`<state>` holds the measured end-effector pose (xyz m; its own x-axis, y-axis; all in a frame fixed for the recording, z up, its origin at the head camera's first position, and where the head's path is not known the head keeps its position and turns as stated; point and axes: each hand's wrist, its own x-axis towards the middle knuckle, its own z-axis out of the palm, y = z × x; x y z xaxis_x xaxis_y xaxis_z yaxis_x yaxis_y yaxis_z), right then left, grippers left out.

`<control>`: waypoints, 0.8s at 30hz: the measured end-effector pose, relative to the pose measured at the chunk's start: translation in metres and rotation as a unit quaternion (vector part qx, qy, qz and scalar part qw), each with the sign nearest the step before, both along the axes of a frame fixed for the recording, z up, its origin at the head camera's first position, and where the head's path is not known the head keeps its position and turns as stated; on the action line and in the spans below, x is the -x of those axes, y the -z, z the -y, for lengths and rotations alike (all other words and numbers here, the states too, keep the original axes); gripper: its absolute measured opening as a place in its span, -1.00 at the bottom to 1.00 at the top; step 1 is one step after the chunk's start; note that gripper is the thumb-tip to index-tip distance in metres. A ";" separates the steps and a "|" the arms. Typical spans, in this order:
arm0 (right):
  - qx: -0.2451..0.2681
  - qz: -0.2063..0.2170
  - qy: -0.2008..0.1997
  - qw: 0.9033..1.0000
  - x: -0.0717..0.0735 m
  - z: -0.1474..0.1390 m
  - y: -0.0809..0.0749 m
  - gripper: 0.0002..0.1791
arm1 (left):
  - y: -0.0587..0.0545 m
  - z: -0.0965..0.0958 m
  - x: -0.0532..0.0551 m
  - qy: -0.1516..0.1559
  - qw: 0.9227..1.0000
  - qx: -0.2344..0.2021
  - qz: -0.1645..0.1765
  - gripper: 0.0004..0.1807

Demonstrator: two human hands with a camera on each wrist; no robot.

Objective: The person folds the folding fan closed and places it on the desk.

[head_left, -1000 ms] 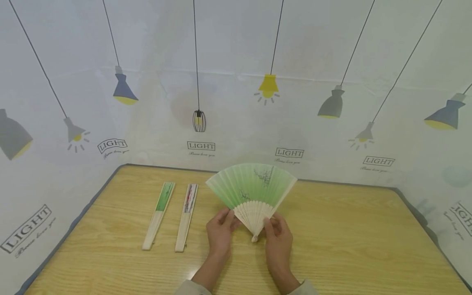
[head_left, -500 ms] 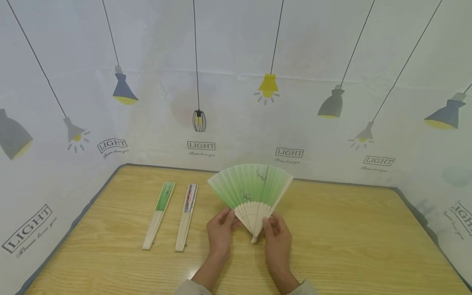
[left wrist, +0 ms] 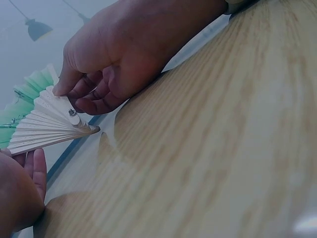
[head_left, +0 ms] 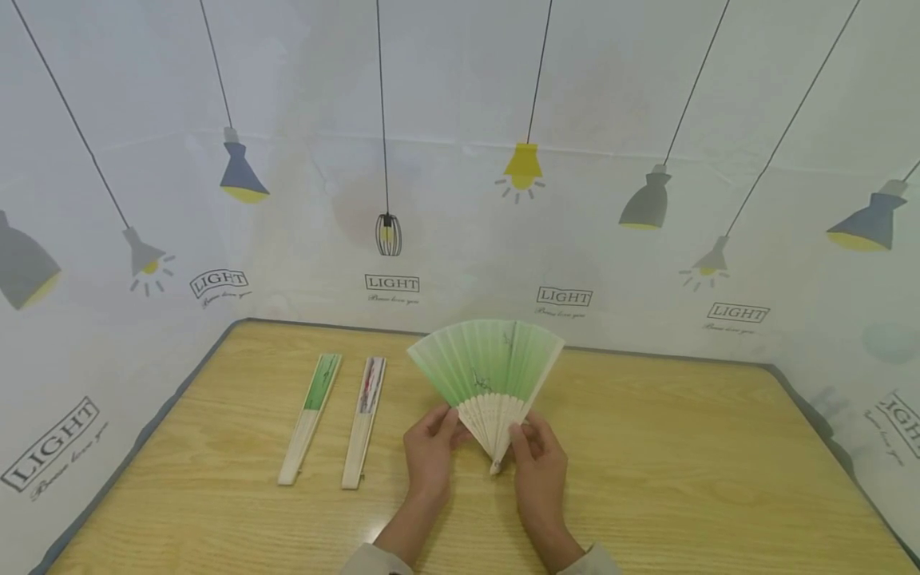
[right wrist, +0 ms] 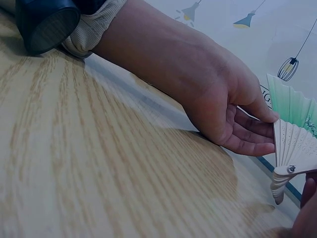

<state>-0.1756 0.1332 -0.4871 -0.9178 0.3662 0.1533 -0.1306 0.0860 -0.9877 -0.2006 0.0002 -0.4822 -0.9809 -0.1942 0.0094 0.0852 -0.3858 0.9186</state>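
A green folding fan (head_left: pixel 496 363) with pale ribs and a dark printed branch is spread between both hands, its pivot end pointing towards me. My left hand (head_left: pixel 429 451) pinches the left outer rib between thumb and fingers. At the opposite edge, my right hand (head_left: pixel 539 463) pinches the right outer rib. The left wrist view shows the fan's pivot (left wrist: pixel 73 115) held just above the table. Two folded fans lie to the left: one with a green panel (head_left: pixel 311 419), the other with a red and grey print (head_left: pixel 364 423).
The wooden table (head_left: pixel 683 463) has a dark edge along its back and sides. A pale wall (head_left: pixel 460 176) printed with hanging lamps encloses it closely behind and on both sides.
The fan has narrowed a little: its right edge has moved left as the right hand shifted slightly inward. The left hand has hardly moved, and the two folded fans lie as before.
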 end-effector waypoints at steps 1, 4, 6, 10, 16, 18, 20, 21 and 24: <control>0.000 0.000 -0.001 1.000 0.000 0.000 0.000 -0.69 | 0.000 0.000 0.000 0.000 1.000 0.001 0.000 -0.75; 0.001 -0.002 -0.003 1.000 0.000 0.001 0.000 -0.69 | 0.000 0.000 -0.001 0.000 1.000 0.001 -0.001 -0.75; 0.000 -0.003 -0.005 1.000 0.000 0.001 0.000 -0.69 | 0.000 0.001 -0.001 0.001 1.000 0.002 -0.001 -0.75; -0.002 -0.004 -0.006 1.000 0.000 0.000 0.001 -0.69 | 0.001 0.001 0.000 0.001 1.000 0.011 -0.002 -0.75; 0.002 -0.008 -0.019 1.000 0.000 0.000 0.001 -0.69 | 0.003 0.001 0.001 0.003 1.000 0.021 0.002 -0.76; 0.002 -0.005 -0.022 1.000 0.000 0.001 0.001 -0.68 | 0.003 0.001 0.001 0.004 1.000 0.017 0.003 -0.77; 0.001 -0.006 -0.022 1.000 0.000 0.001 0.000 -0.68 | 0.003 0.001 0.001 0.005 1.000 0.013 0.003 -0.76; 0.000 -0.005 -0.021 1.000 0.000 0.001 0.000 -0.68 | 0.003 0.002 0.001 0.004 1.000 0.012 0.003 -0.75; -0.004 -0.007 -0.020 1.000 0.000 0.001 0.001 -0.68 | 0.003 0.002 0.001 0.004 1.000 0.008 0.002 -0.72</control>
